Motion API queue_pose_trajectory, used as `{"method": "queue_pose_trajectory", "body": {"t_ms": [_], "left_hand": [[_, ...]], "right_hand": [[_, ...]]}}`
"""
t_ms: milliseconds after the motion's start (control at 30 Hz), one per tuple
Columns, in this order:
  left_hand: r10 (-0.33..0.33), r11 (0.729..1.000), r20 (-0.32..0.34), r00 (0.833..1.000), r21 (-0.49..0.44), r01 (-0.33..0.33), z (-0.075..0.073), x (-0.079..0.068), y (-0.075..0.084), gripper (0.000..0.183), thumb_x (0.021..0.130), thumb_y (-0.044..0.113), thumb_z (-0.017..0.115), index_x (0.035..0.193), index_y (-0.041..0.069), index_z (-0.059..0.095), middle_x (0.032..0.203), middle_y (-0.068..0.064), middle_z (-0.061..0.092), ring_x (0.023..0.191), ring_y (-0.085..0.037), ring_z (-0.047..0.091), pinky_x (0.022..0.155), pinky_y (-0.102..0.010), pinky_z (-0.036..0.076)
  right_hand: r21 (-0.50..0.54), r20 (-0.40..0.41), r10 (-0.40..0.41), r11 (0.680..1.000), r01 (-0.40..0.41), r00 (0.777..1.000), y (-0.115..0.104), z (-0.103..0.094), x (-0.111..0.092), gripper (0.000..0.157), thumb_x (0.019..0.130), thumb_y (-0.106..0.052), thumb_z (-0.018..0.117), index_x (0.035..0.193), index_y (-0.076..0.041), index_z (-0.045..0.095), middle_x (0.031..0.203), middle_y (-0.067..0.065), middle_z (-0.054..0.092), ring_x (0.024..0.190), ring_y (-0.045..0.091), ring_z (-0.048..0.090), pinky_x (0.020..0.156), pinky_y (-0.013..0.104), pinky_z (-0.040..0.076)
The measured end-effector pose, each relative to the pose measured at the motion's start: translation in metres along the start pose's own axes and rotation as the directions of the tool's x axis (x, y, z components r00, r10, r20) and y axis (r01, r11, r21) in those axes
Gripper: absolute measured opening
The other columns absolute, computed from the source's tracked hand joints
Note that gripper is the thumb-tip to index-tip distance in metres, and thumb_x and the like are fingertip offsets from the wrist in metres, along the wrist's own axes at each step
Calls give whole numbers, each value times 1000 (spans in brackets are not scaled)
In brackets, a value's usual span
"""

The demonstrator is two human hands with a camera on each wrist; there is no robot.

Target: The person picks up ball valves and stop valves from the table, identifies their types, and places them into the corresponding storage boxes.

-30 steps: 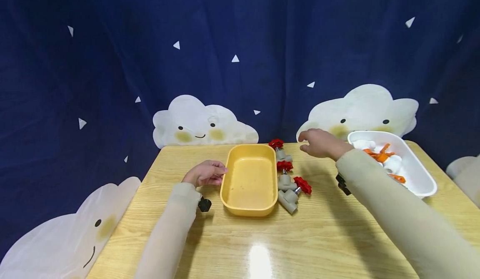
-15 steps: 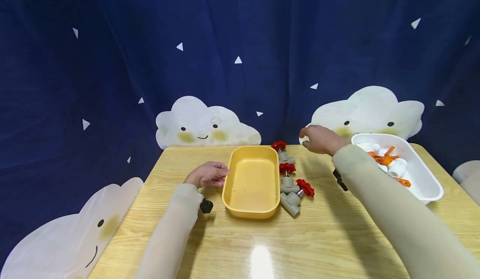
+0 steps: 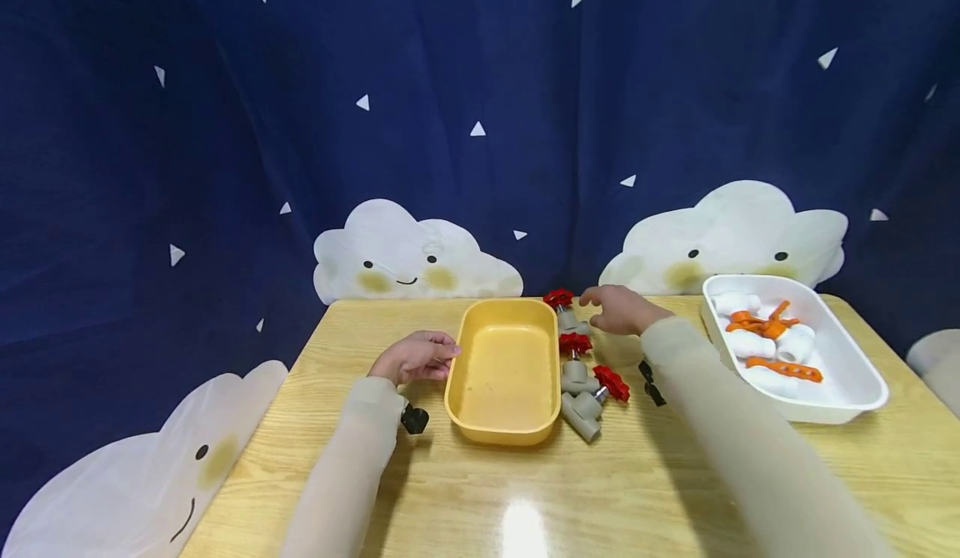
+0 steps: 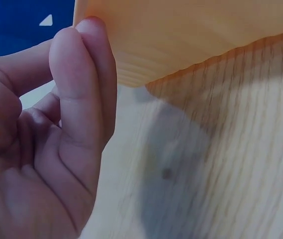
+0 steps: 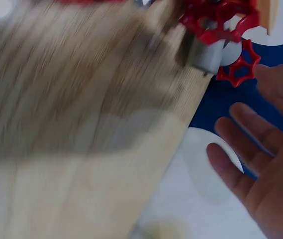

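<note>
A yellow plastic tray (image 3: 504,434) sits on the table; nothing lies inside it. At its left rim my left hand (image 3: 416,356) holds the edge, and in the left wrist view the bent fingertips (image 4: 74,55) meet the tray's wall. Along the tray's right side stand several grey pipe valves with red handwheels: the far valve (image 3: 570,321), the middle valve (image 3: 576,374) and the near valve (image 3: 585,414). My right hand (image 3: 621,309), its fingers loosely spread and holding nothing, hovers just right of the far valve.
A white bin (image 3: 832,408) at the right holds several white pipe fittings (image 3: 795,344) and orange pieces (image 3: 787,369). The wooden table (image 3: 480,491) ends at a blue curtain (image 3: 420,66) with white cloud shapes.
My right hand has moved left and slightly down, from beside the white bin to beside the far valve. The left hand keeps its place at the tray's rim.
</note>
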State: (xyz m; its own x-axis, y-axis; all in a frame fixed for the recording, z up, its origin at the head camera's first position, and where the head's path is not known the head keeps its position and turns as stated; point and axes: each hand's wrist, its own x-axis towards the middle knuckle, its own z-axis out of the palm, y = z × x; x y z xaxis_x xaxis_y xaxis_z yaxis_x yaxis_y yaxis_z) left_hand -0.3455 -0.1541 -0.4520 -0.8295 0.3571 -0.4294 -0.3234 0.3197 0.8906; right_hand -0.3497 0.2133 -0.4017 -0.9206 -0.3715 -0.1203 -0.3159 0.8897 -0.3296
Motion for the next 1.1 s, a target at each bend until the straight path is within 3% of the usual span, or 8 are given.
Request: {"method": "queue_pose_trajectory", "body": {"t_ms": [300,400,500,567,733,867,967,1100], "left_hand": [[8,999,9,1000,-46,-8,-8,-3,-11,8,97,16,62,93,10,59,72,1,58,57,-6,53,54,-15,50],[1,999,12,1000,-37,0,-8,-2,-11,8,97,17,62,95,10,60,73,1,58,57,-7,54,54,-16,50],[-9,999,6,1000,-43,9,-7,-3,-8,7,97,15,62,95,10,60,73,0,58,57,-7,53,54,-15,50],[-6,999,3,1000,-36,6,-6,-3,-6,7,97,15,61,95,10,60,73,0,58,57,-7,54,54,-15,50],[0,1000,-9,1000,14,1,-3,-4,1,9,97,17,63,93,10,60,72,1,57,57,-7,54,55,-17,51],[-1,998,-34,999,60,3,-3,-5,6,10,97,17,63,92,9,59,71,-1,56,56,-9,54,54,-18,52],[-8,998,-33,999,64,10,-2,-5,6,9,97,16,62,93,9,59,71,-1,56,56,-9,55,54,-19,52],[-15,998,-17,1000,57,16,-2,-5,5,10,98,17,62,92,9,60,71,0,56,56,-8,55,55,-19,52]], "right_hand": [[80,15,185,979,-185,983,-18,14,21,45,91,-21,55,126,8,59,129,27,62,112,39,61,100,50,52],[129,26,244,961,-246,969,-21,17,27,27,91,-21,53,95,3,65,91,18,66,82,27,60,81,37,55],[197,50,288,936,-292,956,-25,19,30,26,90,-20,52,66,-10,51,62,1,43,60,16,41,63,29,41],[232,79,330,912,-339,941,-26,21,32,29,90,-21,53,62,-15,45,58,-4,35,56,13,37,58,27,37],[280,123,444,843,-460,888,-30,25,35,18,87,-22,60,79,-6,58,70,3,48,65,19,49,59,27,43],[340,159,495,785,-518,854,-33,25,41,37,84,-29,63,106,1,63,102,14,58,88,27,55,72,33,52],[333,177,505,777,-534,845,-29,31,48,53,82,-35,64,118,3,61,118,17,59,96,29,56,81,36,55],[271,165,520,793,-546,838,-19,41,56,69,81,-47,63,126,4,59,125,20,61,98,29,58,88,39,57]]}}
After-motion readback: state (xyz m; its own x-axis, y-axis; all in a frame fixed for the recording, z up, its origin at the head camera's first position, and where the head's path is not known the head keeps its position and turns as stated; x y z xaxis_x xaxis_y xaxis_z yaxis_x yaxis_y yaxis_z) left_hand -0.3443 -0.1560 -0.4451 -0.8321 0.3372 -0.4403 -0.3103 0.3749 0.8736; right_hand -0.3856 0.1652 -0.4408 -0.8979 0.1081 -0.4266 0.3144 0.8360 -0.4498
